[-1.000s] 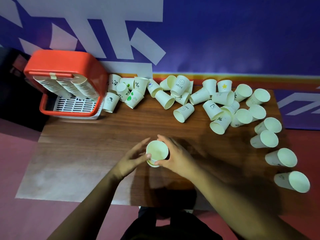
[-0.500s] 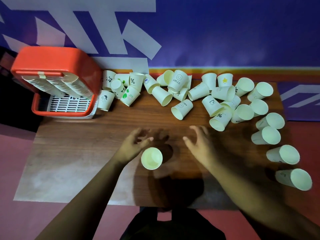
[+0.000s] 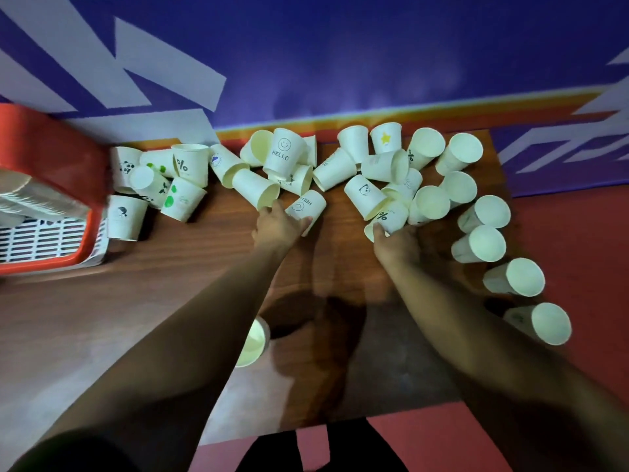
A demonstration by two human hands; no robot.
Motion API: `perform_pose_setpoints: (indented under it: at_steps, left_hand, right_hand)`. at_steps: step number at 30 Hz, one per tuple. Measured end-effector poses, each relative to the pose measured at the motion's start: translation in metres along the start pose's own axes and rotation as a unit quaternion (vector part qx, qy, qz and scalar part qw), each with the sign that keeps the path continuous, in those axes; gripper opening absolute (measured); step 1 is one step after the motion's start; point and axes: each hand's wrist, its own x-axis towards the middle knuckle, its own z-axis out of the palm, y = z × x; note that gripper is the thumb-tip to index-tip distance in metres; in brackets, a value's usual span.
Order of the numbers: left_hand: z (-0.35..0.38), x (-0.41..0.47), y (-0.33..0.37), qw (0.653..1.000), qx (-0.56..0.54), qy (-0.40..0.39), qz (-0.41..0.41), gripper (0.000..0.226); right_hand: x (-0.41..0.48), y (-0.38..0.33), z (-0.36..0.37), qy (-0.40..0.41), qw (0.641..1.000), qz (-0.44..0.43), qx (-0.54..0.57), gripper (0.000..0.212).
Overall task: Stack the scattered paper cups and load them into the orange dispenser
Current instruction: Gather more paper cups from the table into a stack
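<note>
Several white paper cups lie scattered along the far side of the wooden table point(image 3: 102, 301). My left hand point(image 3: 277, 228) grips a lying cup with a face and HELLO print point(image 3: 306, 207). My right hand point(image 3: 396, 241) grips a lying cup with a percent sign point(image 3: 388, 219). An upright cup stack point(image 3: 253, 342) stands near the front, half hidden behind my left forearm. The orange dispenser point(image 3: 51, 172) sits at the far left with rows of stacked cups point(image 3: 37, 202) in it.
A row of cups on their sides, such as the nearest one point(image 3: 541, 323), runs down the table's right edge. A white grille tray point(image 3: 44, 238) sits under the dispenser. A purple wall with white shapes point(image 3: 340, 63) backs the table.
Both hands let go of the upright cup stack and reached forward into the pile. The left hand took the HELLO cup and the right hand the percent cup. The camera moved closer.
</note>
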Motion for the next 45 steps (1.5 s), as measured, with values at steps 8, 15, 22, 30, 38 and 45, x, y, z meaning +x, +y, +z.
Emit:
perform_pose_setpoints:
  at_steps: [8,15,22,30,38,45]
  left_hand:
    - [0.012,0.007,-0.015,0.999,0.005,-0.007,0.033,0.063]
    - [-0.029,-0.046,-0.029,0.992,-0.081,0.056,0.079,0.062]
    - [-0.065,-0.122,-0.077,0.968,-0.212,0.089,0.103,0.068]
    - [-0.084,-0.195,-0.116,0.955,-0.242,0.115,0.131,0.057]
    - [-0.081,-0.219,-0.142,0.958,-0.131,0.11,0.232,0.062]
    - [-0.046,-0.203,-0.17,0.974,-0.027,-0.008,0.225,0.074]
  right_hand:
    - [0.004,0.031,0.006,-0.047,0.997,0.011,0.064,0.05]
    - [0.009,0.019,0.008,-0.057,0.976,0.073,0.199,0.073]
    - [-0.012,0.007,0.008,-0.108,0.955,0.109,0.253,0.06]
    - [-0.112,0.036,-0.002,-0.17,0.948,0.038,0.266,0.078]
    - [-0.16,0.029,-0.015,-0.191,0.94,-0.094,0.267,0.045]
    - [-0.186,0.005,-0.03,-0.178,0.947,-0.22,0.152,0.072]
